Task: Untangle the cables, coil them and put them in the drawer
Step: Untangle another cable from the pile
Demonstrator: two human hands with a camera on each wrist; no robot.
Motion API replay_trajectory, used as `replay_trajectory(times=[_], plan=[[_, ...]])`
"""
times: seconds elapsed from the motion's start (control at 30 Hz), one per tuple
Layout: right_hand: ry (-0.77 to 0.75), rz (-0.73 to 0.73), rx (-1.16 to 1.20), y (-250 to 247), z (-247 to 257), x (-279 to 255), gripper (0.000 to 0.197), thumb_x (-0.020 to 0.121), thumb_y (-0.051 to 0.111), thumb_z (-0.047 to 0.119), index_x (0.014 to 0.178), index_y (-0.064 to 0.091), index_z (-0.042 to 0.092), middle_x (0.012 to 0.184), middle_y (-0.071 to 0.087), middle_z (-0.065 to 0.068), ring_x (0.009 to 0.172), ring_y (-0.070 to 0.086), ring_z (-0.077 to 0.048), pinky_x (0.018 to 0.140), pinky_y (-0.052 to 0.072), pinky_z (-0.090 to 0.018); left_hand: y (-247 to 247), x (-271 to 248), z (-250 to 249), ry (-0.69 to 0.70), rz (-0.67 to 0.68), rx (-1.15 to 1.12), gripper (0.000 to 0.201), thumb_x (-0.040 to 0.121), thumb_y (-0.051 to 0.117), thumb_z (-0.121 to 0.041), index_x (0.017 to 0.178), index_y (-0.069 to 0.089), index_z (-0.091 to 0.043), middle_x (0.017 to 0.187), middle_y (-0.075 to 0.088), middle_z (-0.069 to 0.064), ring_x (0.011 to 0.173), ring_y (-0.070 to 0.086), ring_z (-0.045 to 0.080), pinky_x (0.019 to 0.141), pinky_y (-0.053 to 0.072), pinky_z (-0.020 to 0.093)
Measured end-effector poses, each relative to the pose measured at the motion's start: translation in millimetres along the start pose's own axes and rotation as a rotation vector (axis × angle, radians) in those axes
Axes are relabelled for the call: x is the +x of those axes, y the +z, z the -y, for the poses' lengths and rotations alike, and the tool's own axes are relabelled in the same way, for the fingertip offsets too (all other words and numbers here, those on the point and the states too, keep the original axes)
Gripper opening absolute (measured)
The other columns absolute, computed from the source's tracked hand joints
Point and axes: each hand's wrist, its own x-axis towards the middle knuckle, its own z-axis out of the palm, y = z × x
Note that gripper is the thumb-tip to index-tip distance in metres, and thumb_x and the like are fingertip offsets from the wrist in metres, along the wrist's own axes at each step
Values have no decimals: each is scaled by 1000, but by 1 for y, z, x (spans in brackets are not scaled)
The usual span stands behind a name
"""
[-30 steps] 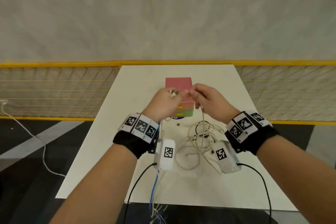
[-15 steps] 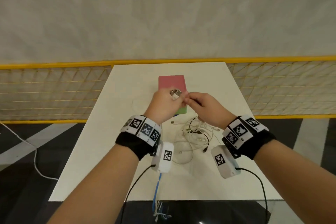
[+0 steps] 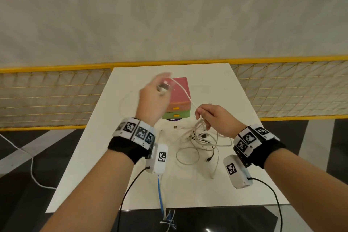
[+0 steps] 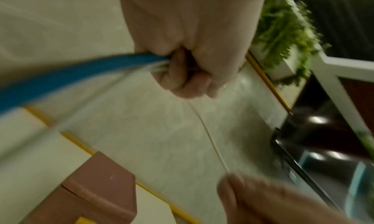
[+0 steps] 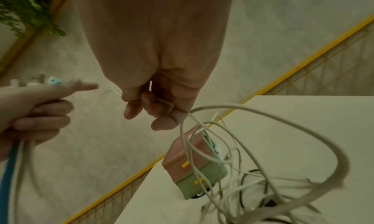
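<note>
Clenched round a white cable near its plug, the left hand draws it up over the drawer box; the right hand pinches the same strand above the tangle on the table. Light, limp and springy, it would likely snag if yanked — best held near the plug and fed through the fingers. Only the left wrist view shows a blue cable bunched in that fist — the head view blurs it

Left hand grips blue cable and thin white cable, which runs toward five o'clock to right hand. Drawer unit at seven o'clock.
</note>
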Motion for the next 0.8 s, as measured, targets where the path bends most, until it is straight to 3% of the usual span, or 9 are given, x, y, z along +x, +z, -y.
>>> replay_trajectory(times=[0.1,0.2,0.33,0.4,0.47,0.57,0.63,0.7,0.8], plan=[[-90,-24,18,-3,16,7,28,99,40,19,80,60,13,57,52,12,49,48,-2,55,44,-11,23,-14,-2,57,272,155,19,91,62,-40,100,69,-24,87,62,-13,67,53,-6,59,41,11],[-153,8,-14,-2,21,11,26,99,41,20,84,61,13,70,54,7,58,49,-8,61,43,-15,23,-10,-6,27,246,169,24,93,60,-39,82,65,-18,70,62,-5,60,54,8,54,36,21],[-57,20,-19,-4,-8,10,27,100,38,21,86,59,10,72,55,-1,67,55,-13,70,45,-24,0,11,-12,-24,-13,127,29,94,56,-44,84,60,-17,70,59,-3,63,55,16,57,39,19],[6,18,-28,-5,-22,8,29,100,39,23,84,60,11,73,56,-3,67,56,-14,72,47,-31,-13,23,-5,-84,-201,-2,30,93,55,-47,75,54,-23,66,59,5,62,58,26,63,52,35],[34,15,-48,-6,-25,7,29,100,39,23,80,59,14,69,55,1,66,55,-13,70,46,-26,-18,25,1,-52,-302,32,28,94,56,-43,77,58,-20,68,61,11,61,59,29,66,55,39],[-18,12,-56,-5,-11,12,29,100,39,22,77,56,18,66,50,5,63,52,-13,60,42,-11,-1,6,-6,103,-123,94,22,93,60,-34,109,68,-22,75,65,-2,59,56,3,59,46,11],[-88,-13,-81,-4,0,18,28,100,39,23,77,55,22,69,52,5,62,51,-9,62,46,-20,20,-9,-11,131,98,138,33,92,60,-40,123,64,-28,75,67,-4,52,56,3,58,49,18],[-141,-56,-81,-4,9,23,25,99,40,22,82,58,19,78,57,4,63,51,-2,69,46,-22,33,-16,-11,27,227,155,30,92,59,-45,112,67,-25,64,69,-2,39,54,4,50,50,24],[-179,-71,-39,-7,10,26,22,98,42,17,89,60,6,87,59,-8,73,58,-9,73,47,-23,32,-13,-12,-62,186,41,28,93,60,-41,84,65,-15,56,67,0,32,52,9,43,50,29]])
